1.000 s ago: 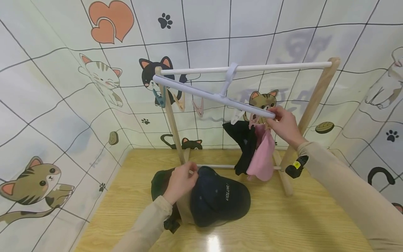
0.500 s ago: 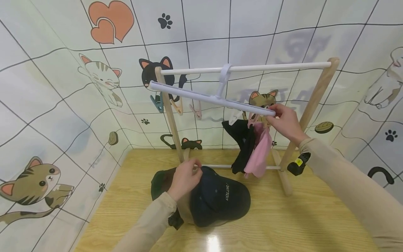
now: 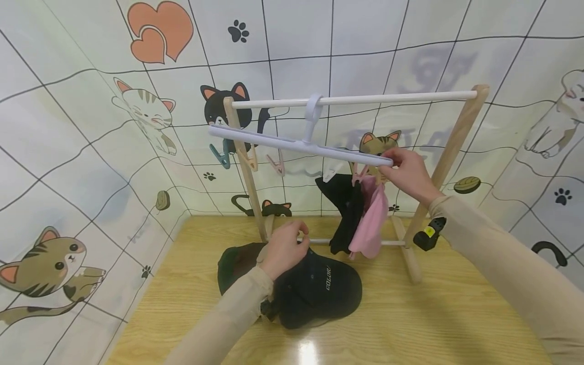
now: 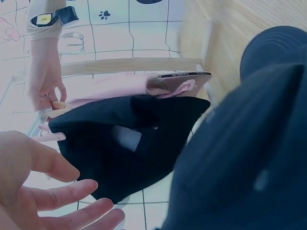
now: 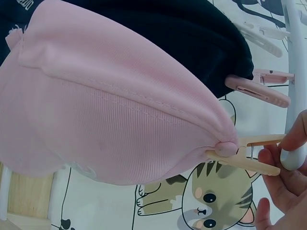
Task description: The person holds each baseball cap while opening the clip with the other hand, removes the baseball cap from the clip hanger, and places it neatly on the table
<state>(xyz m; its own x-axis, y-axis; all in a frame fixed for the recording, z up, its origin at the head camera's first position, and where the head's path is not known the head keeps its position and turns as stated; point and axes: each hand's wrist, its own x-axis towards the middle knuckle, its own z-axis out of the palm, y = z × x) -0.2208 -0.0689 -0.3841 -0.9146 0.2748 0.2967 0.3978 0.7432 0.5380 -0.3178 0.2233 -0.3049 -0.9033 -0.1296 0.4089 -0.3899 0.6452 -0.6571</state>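
A pale lavender clip hanger (image 3: 274, 142) hooks over the rack's white top rail, tilted down to the right. My right hand (image 3: 412, 173) pinches its lower right end between thumb and fingers. From the hanger's right side hang a pink cap (image 5: 115, 105) on a peach clip (image 5: 249, 164) and a black cap (image 4: 110, 158) on a pink clip (image 5: 261, 92). My left hand (image 3: 284, 249) holds nothing, fingers loosely bent, above a pile of caps. On that pile, a navy cap (image 3: 335, 294) with white lettering lies on top, partly hidden by the left hand and sleeve.
The wooden rack (image 3: 461, 137) stands on the wood-grain table (image 3: 410, 324) near a cat-print wall. A blue clip (image 3: 221, 154), a peach one and pale ones dangle from the hanger with nothing in them. A dark green and brown cap (image 3: 239, 261) lies left in the pile.
The hanger has slid left along the rail, its left end dropping, and the hung caps have shifted left with it. My left hand has moved right and slightly up over the caps.
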